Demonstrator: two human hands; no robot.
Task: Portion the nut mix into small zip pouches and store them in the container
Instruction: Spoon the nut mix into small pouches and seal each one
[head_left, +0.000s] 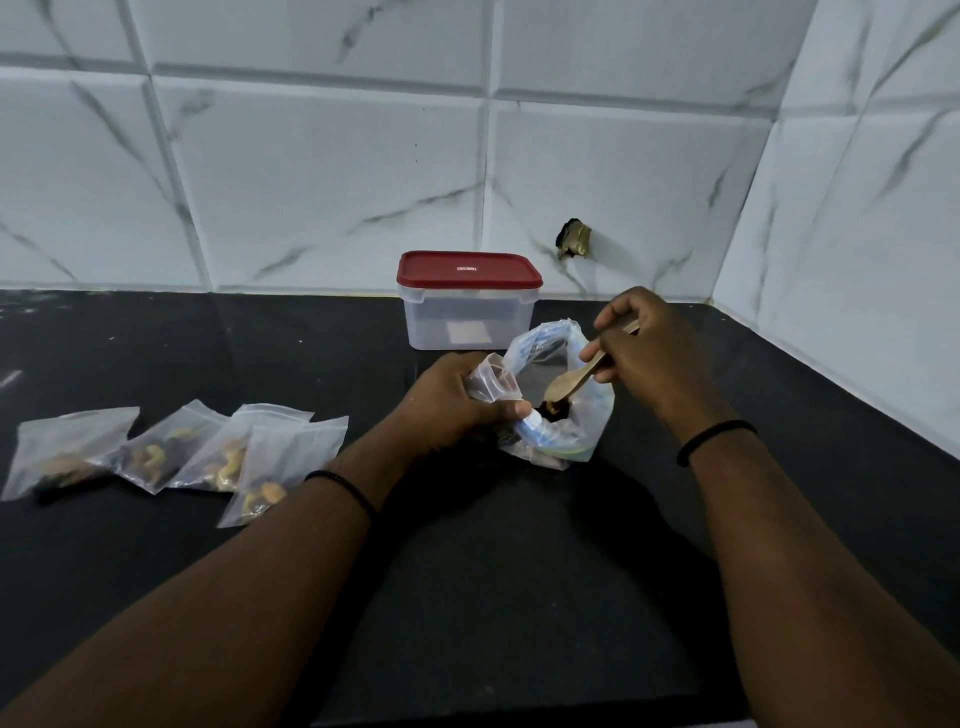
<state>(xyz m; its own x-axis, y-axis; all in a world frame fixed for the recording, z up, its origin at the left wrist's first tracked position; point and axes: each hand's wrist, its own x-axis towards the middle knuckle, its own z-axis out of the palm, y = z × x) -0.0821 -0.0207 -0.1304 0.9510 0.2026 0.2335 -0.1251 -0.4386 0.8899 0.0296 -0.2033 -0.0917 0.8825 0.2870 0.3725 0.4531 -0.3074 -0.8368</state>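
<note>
My left hand (453, 402) grips a small clear zip pouch (492, 383) at the rim of a large clear bag (582, 421) that stands open on the black counter. My right hand (641, 345) holds a wooden spoon (574, 378) whose bowl dips into the large bag, just above dark nut mix (555, 410). Several filled zip pouches (182, 452) lie flat on the counter to the left, showing cashews and dark pieces. Behind the bag, against the wall, stands a clear container (467, 319) with its red lid (467, 269) on.
The black counter (519, 571) ends at white marble-look tiled walls at the back and on the right. A small dark brass fitting (574, 239) sticks out of the back wall right of the container.
</note>
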